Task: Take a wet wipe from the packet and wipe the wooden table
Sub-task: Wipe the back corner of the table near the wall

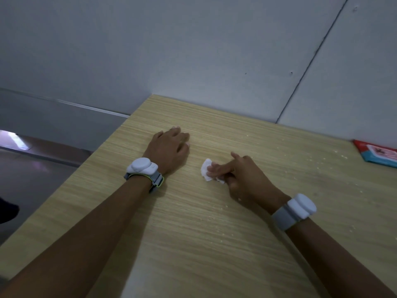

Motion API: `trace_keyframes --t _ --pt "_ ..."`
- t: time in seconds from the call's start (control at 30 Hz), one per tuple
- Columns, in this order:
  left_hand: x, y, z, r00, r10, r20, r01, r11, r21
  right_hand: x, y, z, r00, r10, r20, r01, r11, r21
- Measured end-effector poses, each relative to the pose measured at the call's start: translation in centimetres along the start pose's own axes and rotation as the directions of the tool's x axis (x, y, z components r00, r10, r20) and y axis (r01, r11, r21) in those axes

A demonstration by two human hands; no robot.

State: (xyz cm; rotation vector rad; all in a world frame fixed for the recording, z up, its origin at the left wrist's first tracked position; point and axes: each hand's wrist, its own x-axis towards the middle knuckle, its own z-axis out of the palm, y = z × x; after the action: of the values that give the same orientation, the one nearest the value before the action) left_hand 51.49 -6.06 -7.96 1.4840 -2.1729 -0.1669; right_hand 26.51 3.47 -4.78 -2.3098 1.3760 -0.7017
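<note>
My right hand (238,173) holds a small crumpled white wet wipe (206,169) against the light wooden table (193,222), near its middle; the fingers curl round the wipe, which sticks out to the left. My left hand (170,148) rests palm down on the table a little to the left, fingers relaxed, holding nothing. The wet wipe packet (380,153), red and blue with a pink label, lies flat at the far right edge of the table by the wall.
Small pale crumbs (309,160) are scattered over the right part of the table. Grey walls stand right behind the table's far edge. The table's left edge drops off to a dark floor (32,179).
</note>
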Motion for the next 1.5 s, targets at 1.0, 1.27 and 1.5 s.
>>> trace_keyframes --t 1.0,1.27,1.5 --pt "-4.3 2.1 -0.5 0.999 0.029 0.02 -0.029 0.999 0.018 -3.7 -5.7 -1.1 0.994 0.043 0.102 -0.04 0.999 -0.03" --pt "-4.5 2.3 -0.6 0.999 0.016 0.029 -0.016 1.0 0.025 -5.9 -6.1 -0.2 0.971 -0.081 0.227 0.071 0.996 0.053" --pt "-4.4 2.4 -0.8 0.999 -0.018 0.028 0.017 1.0 0.007 -5.7 -7.2 1.1 0.973 -0.082 0.216 0.08 0.997 0.017"
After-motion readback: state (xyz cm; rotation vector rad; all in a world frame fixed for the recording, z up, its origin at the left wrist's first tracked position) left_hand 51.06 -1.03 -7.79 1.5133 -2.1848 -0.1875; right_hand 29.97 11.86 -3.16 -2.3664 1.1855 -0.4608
